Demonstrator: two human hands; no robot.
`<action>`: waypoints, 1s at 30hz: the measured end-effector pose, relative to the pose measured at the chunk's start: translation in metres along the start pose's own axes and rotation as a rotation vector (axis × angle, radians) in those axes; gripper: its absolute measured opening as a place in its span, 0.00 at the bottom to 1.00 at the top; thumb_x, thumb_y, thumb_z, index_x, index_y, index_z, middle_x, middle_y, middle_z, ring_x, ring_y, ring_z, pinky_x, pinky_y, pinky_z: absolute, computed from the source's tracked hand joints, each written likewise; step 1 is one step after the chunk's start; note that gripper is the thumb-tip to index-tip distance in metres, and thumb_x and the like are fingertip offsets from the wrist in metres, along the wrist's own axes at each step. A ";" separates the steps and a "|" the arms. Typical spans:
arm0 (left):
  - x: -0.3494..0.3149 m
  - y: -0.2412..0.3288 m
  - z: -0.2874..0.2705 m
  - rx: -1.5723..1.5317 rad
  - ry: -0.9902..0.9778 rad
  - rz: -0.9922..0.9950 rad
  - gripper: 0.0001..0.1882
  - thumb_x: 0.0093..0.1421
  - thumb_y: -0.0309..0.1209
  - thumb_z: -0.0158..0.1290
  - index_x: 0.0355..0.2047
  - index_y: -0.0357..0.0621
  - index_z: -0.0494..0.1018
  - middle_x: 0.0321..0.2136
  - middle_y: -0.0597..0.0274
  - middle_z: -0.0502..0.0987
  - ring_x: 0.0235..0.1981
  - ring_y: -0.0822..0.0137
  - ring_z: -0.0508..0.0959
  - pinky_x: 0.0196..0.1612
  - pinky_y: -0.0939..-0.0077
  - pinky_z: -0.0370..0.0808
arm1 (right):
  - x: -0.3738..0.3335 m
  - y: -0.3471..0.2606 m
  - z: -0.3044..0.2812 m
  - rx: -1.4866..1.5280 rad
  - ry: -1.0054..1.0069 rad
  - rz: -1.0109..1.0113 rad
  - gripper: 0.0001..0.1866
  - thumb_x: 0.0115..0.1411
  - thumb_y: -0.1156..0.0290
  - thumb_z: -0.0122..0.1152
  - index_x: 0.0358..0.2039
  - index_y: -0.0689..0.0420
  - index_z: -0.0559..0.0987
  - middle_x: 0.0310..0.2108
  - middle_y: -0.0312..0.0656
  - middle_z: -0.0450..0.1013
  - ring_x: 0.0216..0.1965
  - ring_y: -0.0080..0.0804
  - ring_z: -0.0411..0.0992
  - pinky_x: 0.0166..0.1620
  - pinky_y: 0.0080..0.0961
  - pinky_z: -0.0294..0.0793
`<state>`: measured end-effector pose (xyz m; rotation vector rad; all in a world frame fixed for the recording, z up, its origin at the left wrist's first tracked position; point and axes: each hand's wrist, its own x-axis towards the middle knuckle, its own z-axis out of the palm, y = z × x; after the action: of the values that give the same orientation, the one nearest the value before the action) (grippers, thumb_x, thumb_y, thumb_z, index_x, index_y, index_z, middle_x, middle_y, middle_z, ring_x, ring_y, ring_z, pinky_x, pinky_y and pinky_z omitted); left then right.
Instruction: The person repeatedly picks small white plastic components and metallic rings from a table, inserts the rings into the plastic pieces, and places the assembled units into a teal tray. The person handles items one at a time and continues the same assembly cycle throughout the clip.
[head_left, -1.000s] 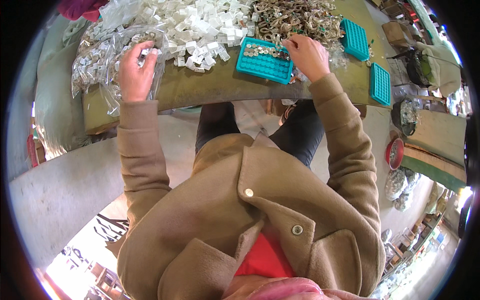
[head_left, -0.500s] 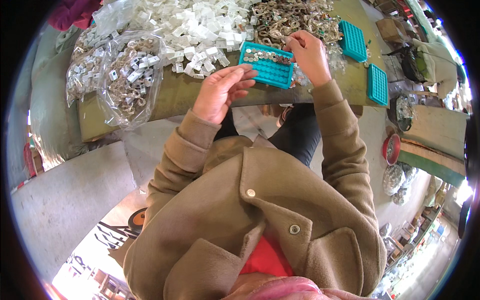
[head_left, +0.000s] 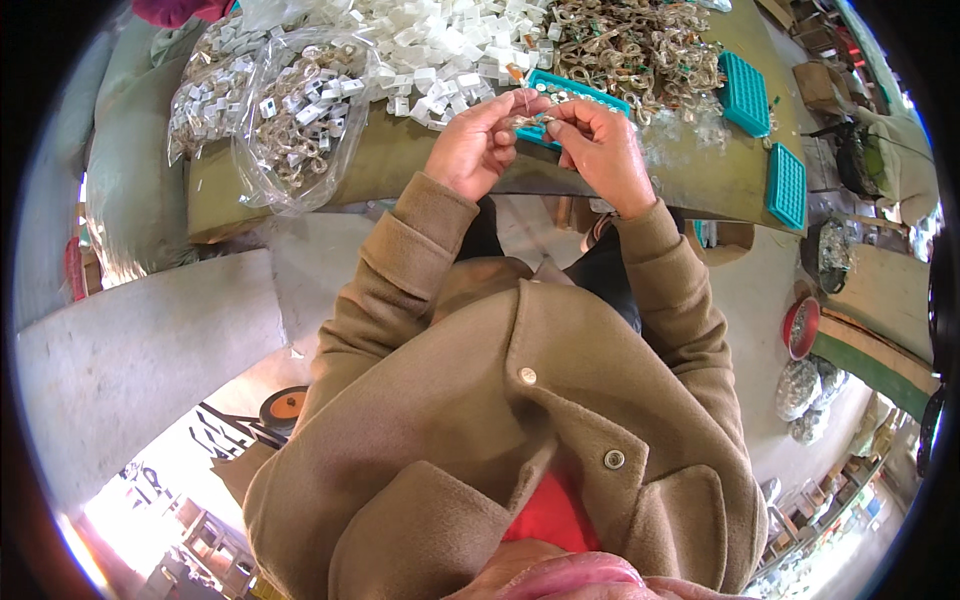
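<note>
My left hand (head_left: 473, 148) and my right hand (head_left: 607, 158) are close together above the near side of a teal tray (head_left: 622, 105). Between their fingertips is a small coiled wire bundle (head_left: 531, 121), pale brown and partly hidden by the fingers. Both hands are closed on it with thumb and fingers pinched. Small round silvery discs (head_left: 560, 96) sit in the tray's pockets, and my hands cover much of the tray. Just beyond the tray lies a heap of similar brownish coiled bundles (head_left: 640, 45).
White plastic boxes (head_left: 450, 50) are heaped left of the coils. A clear bag (head_left: 300, 130) of boxes and coils lies on the table's left (head_left: 215, 205). At the right are two more teal trays, one farther back (head_left: 745, 95) and one at the edge (head_left: 787, 185).
My hands have come together, the right moving left from the coil heap's near edge. A coiled wire bundle now shows between them. The whole view has shifted slightly.
</note>
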<state>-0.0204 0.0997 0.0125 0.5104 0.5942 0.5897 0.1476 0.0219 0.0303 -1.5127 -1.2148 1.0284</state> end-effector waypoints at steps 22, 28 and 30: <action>-0.036 -0.022 0.020 0.183 0.025 -0.102 0.06 0.64 0.31 0.53 0.31 0.44 0.71 0.18 0.74 0.67 0.14 0.86 0.58 0.15 0.91 0.54 | -0.037 0.001 0.001 0.082 0.145 -0.202 0.10 0.62 0.75 0.59 0.44 0.60 0.82 0.35 0.35 0.77 0.36 0.19 0.73 0.41 0.16 0.74; -0.045 -0.020 0.025 0.312 0.010 -0.071 0.06 0.64 0.30 0.52 0.34 0.39 0.75 0.17 0.75 0.67 0.13 0.87 0.59 0.15 0.92 0.54 | -0.045 0.006 -0.007 -0.041 0.121 -0.326 0.10 0.61 0.76 0.60 0.42 0.59 0.82 0.34 0.39 0.78 0.35 0.24 0.74 0.40 0.19 0.73; -0.047 -0.017 0.026 0.333 -0.022 -0.069 0.07 0.64 0.30 0.52 0.36 0.38 0.76 0.17 0.75 0.67 0.13 0.87 0.58 0.14 0.92 0.54 | -0.045 0.007 -0.008 -0.054 0.105 -0.357 0.10 0.61 0.76 0.60 0.43 0.59 0.82 0.34 0.39 0.78 0.35 0.23 0.73 0.40 0.20 0.73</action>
<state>-0.0294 0.0502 0.0380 0.8051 0.6910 0.4203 0.1494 -0.0241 0.0286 -1.3104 -1.3846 0.6770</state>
